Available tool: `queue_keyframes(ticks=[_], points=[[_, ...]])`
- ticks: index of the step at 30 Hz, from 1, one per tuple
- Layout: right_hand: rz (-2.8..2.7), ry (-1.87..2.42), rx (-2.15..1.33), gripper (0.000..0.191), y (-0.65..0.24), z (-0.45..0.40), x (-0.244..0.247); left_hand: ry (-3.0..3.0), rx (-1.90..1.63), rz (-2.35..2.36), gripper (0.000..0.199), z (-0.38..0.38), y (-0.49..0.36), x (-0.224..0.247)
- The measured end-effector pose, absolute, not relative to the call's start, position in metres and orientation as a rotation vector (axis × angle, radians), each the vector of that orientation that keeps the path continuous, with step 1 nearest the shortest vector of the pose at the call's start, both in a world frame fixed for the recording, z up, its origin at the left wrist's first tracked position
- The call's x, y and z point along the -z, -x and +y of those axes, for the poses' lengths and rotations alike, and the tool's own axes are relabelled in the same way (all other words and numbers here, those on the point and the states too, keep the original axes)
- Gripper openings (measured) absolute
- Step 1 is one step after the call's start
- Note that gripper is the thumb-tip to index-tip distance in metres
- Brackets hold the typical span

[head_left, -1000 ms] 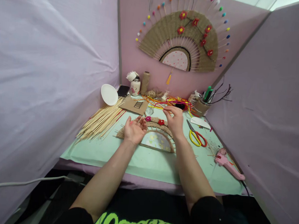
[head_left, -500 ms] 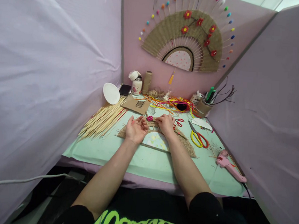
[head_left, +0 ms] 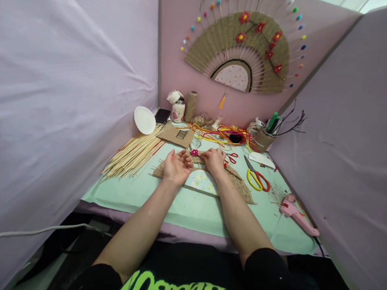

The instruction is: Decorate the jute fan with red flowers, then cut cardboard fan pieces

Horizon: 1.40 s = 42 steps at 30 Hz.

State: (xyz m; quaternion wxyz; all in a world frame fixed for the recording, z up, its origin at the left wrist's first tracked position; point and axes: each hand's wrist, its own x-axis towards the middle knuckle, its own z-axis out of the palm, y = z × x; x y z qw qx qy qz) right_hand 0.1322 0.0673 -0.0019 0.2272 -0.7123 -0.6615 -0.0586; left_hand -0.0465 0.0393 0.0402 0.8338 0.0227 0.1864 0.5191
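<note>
A half-round fan woven with brown twine (head_left: pixel 239 186) lies on the table before me, its pale, yellow-spotted centre panel (head_left: pixel 200 180) towards me. My left hand (head_left: pixel 178 166) rests over the fan's left part, palm turned up and fingers loosely apart, with nothing visible in it. A magenta flower (head_left: pixel 194 152) sits on the fan's upper band between my hands. Just right of the flower, my right hand (head_left: pixel 214 160) has its fingers pinched together at the band; whatever they hold is hidden. Small red flowers (head_left: pixel 225 165) show beside the right wrist.
Bamboo sticks (head_left: pixel 133 155) and cardboard (head_left: pixel 176 134) lie left. Red-handled scissors (head_left: pixel 233 157), larger scissors (head_left: pixel 256 176) and a pink glue gun (head_left: pixel 296 215) lie right. Colourful pipe cleaners (head_left: pixel 226 133) and a pen holder (head_left: pixel 264 140) stand behind. A finished fan (head_left: pixel 198 50) hangs on the wall.
The whole view has shifted very slightly. Both hands keep nearly the same place and pose on the fan.
</note>
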Motion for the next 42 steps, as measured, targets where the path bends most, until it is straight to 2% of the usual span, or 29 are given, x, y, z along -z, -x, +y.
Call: queue_keyframes(ticks=[16, 24, 28, 36, 41, 42], points=[[-1.818, 1.96, 0.159, 0.019, -0.133, 0.067, 0.002, -0.042, -1.094, 0.382, 0.032, 0.041, 0.047, -0.039], [-1.539, 1.838, 0.268, 0.022, -0.145, 0.035, -0.038, -0.074, -1.12, 0.386, 0.03, 0.041, 0.048, -0.04], [-1.48, 1.798, 0.215, 0.022, -0.138, 0.011, -0.052, -0.113, -1.15, 0.4, 0.03, 0.039, 0.048, -0.041], [-2.071, 1.602, -0.195, 0.019, -0.078, -0.004, -0.022, -0.21, -1.209, 0.469, 0.032, 0.041, 0.052, -0.047], [-2.238, 1.378, -0.118, 0.017, -0.07, -0.005, -0.013, -0.678, -1.539, 0.752, 0.009, 0.044, 0.06, -0.05], [-2.242, 1.354, -0.108, 0.017, -0.07, -0.005, -0.013, -0.821, -1.552, 0.819, 0.01, 0.045, 0.063, -0.048]])
